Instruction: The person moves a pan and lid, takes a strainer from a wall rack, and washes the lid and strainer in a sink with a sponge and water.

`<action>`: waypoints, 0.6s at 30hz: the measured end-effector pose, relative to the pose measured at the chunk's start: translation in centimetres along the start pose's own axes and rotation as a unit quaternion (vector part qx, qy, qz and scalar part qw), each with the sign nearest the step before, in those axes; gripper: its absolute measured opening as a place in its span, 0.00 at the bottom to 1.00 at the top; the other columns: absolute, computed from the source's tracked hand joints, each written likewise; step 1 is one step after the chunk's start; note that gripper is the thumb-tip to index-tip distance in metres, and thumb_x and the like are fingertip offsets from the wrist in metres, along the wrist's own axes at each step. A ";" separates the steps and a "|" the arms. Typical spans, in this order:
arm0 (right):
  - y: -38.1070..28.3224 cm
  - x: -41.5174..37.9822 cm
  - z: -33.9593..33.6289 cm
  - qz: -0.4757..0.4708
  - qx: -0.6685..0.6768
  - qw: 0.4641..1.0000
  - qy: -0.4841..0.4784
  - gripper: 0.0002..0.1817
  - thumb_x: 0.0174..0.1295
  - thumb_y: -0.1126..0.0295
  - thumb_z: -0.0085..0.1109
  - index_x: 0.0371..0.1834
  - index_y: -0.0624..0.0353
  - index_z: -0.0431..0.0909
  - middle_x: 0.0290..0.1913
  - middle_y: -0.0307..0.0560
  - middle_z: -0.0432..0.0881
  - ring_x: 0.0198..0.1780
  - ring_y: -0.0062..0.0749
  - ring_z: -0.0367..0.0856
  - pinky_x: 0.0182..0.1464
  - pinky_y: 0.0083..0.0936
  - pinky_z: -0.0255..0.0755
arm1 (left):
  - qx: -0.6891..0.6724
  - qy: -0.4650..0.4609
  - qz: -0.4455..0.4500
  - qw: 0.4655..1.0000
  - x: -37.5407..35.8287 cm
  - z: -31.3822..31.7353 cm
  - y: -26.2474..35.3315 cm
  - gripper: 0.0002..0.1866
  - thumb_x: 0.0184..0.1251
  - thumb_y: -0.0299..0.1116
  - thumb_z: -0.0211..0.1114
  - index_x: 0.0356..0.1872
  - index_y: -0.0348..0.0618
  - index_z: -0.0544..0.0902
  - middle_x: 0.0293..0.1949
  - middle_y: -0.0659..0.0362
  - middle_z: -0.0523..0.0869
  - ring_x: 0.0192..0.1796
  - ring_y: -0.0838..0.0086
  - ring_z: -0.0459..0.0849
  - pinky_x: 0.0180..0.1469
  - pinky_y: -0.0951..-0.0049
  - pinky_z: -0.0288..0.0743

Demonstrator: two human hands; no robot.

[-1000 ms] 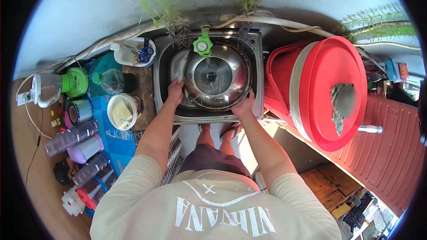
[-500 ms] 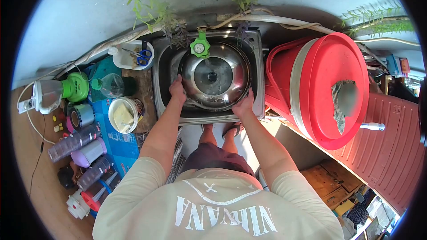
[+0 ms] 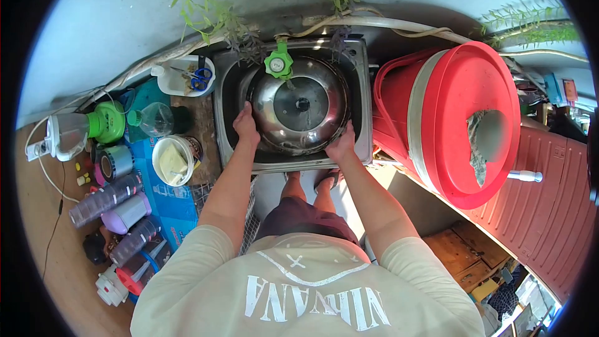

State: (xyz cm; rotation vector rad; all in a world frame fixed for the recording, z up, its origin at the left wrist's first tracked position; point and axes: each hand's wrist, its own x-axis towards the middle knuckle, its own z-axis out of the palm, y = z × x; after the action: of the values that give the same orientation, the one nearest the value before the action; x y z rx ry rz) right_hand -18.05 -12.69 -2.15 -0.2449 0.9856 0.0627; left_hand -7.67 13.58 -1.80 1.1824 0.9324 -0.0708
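A round, shiny metal lid or pan (image 3: 268, 112) with a dark central knob lies in the metal sink (image 3: 293, 166). My left hand (image 3: 247, 126) is closed on its left edge, and my right hand (image 3: 340, 145) is closed on its lower right edge. The undersides of the fingers are hidden behind the rim. Above the round metal piece, toward the wall, is a green tap (image 3: 278, 62), with what looks like water falling onto the metal.
A large red bucket (image 3: 449, 125) stands right of the sink. On the left are a white tray with blue scissors (image 3: 200, 79), a green-tinted bottle (image 3: 153, 118), a white tub (image 3: 173, 161), stacked cups (image 3: 106, 200) and a green blender (image 3: 107, 122).
The metal piece has shifted and tilted slightly in my hands, its knob moving a little right and up. Both hands keep their hold, and the view has moved slightly.
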 end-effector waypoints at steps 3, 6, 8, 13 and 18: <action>-0.2 -1.6 1.2 0.040 0.002 0.999 0.005 0.29 0.71 0.43 0.41 0.62 0.54 0.69 0.57 0.45 0.75 0.58 0.39 0.73 0.64 0.41 0.64 | 0.027 0.011 0.022 0.999 0.1 0.1 0.2 0.19 0.67 0.40 0.67 0.49 0.34 0.83 0.46 0.58 0.85 0.47 0.73 0.81 0.54 0.72 0.72; 0.5 0.7 0.0 0.006 -0.068 0.994 0.086 0.26 0.71 0.43 0.43 0.52 0.53 0.74 0.51 0.41 0.79 0.52 0.37 0.76 0.66 0.40 0.64 | 0.064 0.024 0.028 0.997 -0.2 0.1 0.9 0.18 0.67 0.38 0.67 0.49 0.34 0.84 0.46 0.59 0.86 0.46 0.73 0.81 0.53 0.73 0.72; 0.7 0.1 0.5 -0.009 -0.078 0.992 0.097 0.26 0.71 0.43 0.44 0.54 0.53 0.74 0.52 0.40 0.78 0.53 0.35 0.76 0.66 0.38 0.64 | 0.074 0.020 0.027 0.997 0.8 -0.3 0.9 0.17 0.67 0.37 0.67 0.49 0.33 0.84 0.45 0.59 0.86 0.45 0.74 0.81 0.53 0.73 0.72; 1.0 -1.0 1.4 -0.093 -0.104 0.981 0.137 0.28 0.70 0.41 0.45 0.56 0.56 0.72 0.51 0.40 0.77 0.54 0.32 0.75 0.65 0.34 0.64 | 0.532 -0.009 0.268 0.803 -0.4 0.6 3.0 0.15 0.58 0.34 0.69 0.46 0.41 0.87 0.38 0.47 0.88 0.42 0.61 0.88 0.48 0.68 0.78; 0.7 -1.3 2.0 -0.078 -0.116 0.975 0.173 0.31 0.70 0.41 0.45 0.58 0.59 0.69 0.56 0.44 0.74 0.54 0.36 0.74 0.64 0.37 0.67 | 0.434 -0.101 0.343 0.827 -3.6 6.4 6.4 0.12 0.60 0.31 0.65 0.43 0.38 0.86 0.39 0.44 0.88 0.43 0.57 0.88 0.46 0.64 0.81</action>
State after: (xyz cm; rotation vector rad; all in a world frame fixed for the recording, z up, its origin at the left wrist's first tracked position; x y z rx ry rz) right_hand -17.25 -11.50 -0.08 -0.5608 1.3028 -0.0085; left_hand -3.03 9.64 5.74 2.2567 0.1972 -0.0359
